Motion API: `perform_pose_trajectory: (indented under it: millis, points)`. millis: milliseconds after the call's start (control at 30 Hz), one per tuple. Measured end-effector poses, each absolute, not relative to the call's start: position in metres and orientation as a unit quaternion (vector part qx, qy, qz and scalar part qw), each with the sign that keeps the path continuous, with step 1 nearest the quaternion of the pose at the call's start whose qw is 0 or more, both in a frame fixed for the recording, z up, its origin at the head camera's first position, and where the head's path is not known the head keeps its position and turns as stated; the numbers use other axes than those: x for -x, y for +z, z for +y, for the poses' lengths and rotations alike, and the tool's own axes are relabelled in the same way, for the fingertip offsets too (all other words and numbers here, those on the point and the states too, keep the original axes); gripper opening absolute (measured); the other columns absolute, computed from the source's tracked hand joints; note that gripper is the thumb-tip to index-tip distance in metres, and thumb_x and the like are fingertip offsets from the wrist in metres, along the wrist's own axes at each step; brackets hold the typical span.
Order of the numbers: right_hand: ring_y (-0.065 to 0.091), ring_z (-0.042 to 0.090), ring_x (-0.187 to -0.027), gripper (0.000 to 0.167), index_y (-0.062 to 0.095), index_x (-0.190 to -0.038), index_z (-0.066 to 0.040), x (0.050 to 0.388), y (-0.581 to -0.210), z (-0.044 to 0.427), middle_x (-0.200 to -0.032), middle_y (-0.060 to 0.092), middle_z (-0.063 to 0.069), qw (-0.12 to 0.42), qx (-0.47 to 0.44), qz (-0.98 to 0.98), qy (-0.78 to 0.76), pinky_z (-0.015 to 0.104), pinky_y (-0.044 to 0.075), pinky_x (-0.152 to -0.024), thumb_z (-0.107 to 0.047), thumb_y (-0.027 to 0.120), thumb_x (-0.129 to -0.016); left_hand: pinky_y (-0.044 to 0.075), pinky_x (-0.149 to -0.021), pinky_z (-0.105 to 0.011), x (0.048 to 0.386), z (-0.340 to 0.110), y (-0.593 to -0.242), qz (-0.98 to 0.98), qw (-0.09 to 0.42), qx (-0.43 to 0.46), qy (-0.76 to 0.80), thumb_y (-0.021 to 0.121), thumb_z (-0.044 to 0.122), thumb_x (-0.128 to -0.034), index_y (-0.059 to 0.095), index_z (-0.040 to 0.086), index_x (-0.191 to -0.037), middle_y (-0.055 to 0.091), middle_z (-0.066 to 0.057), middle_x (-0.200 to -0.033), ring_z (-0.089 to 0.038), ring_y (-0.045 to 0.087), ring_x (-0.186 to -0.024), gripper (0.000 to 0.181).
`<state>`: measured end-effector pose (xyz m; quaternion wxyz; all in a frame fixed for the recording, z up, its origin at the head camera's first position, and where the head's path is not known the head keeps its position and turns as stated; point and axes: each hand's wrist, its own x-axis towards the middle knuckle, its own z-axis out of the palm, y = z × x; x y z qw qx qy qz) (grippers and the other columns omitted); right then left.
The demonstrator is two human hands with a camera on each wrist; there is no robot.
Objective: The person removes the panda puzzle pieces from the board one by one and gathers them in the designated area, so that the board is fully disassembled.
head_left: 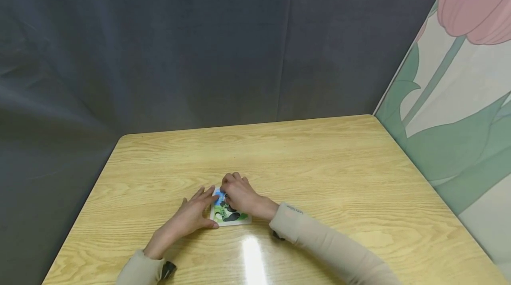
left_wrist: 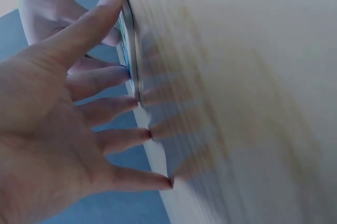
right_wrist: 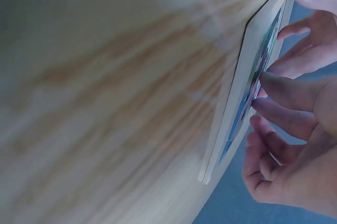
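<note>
A flat, pale-edged board with a panda picture lies on the table; in the right wrist view its light rim shows edge-on. My left hand spreads along the board's left side, thumb at the near left corner. In the left wrist view, those fingers are mostly straight, with the outer tips down on the table. Over the picture's upper part is my right hand. Its thumb and forefinger touch the picture, slightly apart, while the other fingers curl. Whether they pinch a piece is hidden.
The wooden table extends around the board, with a bright light reflection near its front. A dark curtain hangs behind, and a wall with a tulip pattern borders the right side. Dark wrist devices show beneath both sleeves.
</note>
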<state>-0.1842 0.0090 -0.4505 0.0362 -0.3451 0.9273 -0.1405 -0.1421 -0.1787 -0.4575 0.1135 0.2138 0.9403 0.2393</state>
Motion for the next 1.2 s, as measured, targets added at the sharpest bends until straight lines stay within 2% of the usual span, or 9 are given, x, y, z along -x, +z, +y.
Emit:
perform_pose_trajectory:
  millis: [233, 433, 600, 833, 1200]
  points:
    - [0.052, 0.019, -0.1, 0.023, 0.07, -0.11, -0.009, 0.184, -0.453, 0.006, -0.117, 0.059, 0.005, 0.043, 0.33, 0.932, -0.147, 0.032, 0.05, -0.082, -0.013, 0.071, -0.088, 0.014, -0.096, -0.081, 0.142, -0.186, -0.46, 0.934, 0.124, -0.205, 0.266, 0.084, 0.026, -0.0698, 0.055, -0.001, -0.132, 0.034, -0.014, -0.152, -0.041, 0.024, -0.141, 0.073]
    - [0.051, 0.017, -0.095, 0.021, 0.069, -0.109, -0.008, 0.184, -0.453, 0.004, -0.111, 0.06, 0.004, 0.057, 0.312, 0.933, -0.171, 0.028, 0.049, -0.081, -0.009, 0.07, -0.087, 0.019, -0.098, -0.078, 0.141, -0.186, -0.46, 0.939, 0.106, -0.202, 0.256, 0.084, 0.026, -0.0682, 0.061, 0.0, -0.125, 0.039, -0.013, -0.15, -0.039, 0.03, -0.139, 0.067]
    - [0.052, 0.018, -0.099, 0.023, 0.069, -0.112, -0.01, 0.182, -0.453, 0.003, -0.114, 0.06, 0.004, 0.056, 0.302, 0.938, -0.163, 0.031, 0.049, -0.083, -0.012, 0.07, -0.088, 0.021, -0.098, -0.078, 0.141, -0.186, -0.46, 0.941, 0.094, -0.205, 0.252, 0.084, 0.027, -0.0683, 0.063, 0.001, -0.122, 0.04, -0.013, -0.149, -0.038, 0.032, -0.138, 0.064]
    - [0.052, 0.021, -0.104, 0.033, 0.068, -0.114, -0.01, 0.176, -0.453, 0.0, -0.122, 0.056, 0.006, 0.05, 0.291, 0.946, -0.132, 0.031, 0.046, -0.078, -0.029, 0.071, -0.088, 0.02, -0.099, -0.077, 0.141, -0.189, -0.462, 0.937, 0.103, -0.209, 0.26, 0.085, 0.025, -0.0687, 0.062, 0.002, -0.124, 0.039, -0.01, -0.151, -0.037, 0.031, -0.14, 0.064]
    - [0.051, 0.021, -0.1, 0.034, 0.068, -0.114, -0.01, 0.171, -0.451, -0.003, -0.118, 0.057, 0.005, 0.042, 0.26, 0.954, -0.14, 0.03, 0.044, -0.073, -0.028, 0.074, -0.086, 0.018, -0.1, -0.077, 0.141, -0.19, -0.461, 0.936, 0.106, -0.204, 0.265, 0.084, 0.024, -0.0692, 0.062, 0.002, -0.123, 0.038, -0.01, -0.151, -0.037, 0.03, -0.14, 0.063]
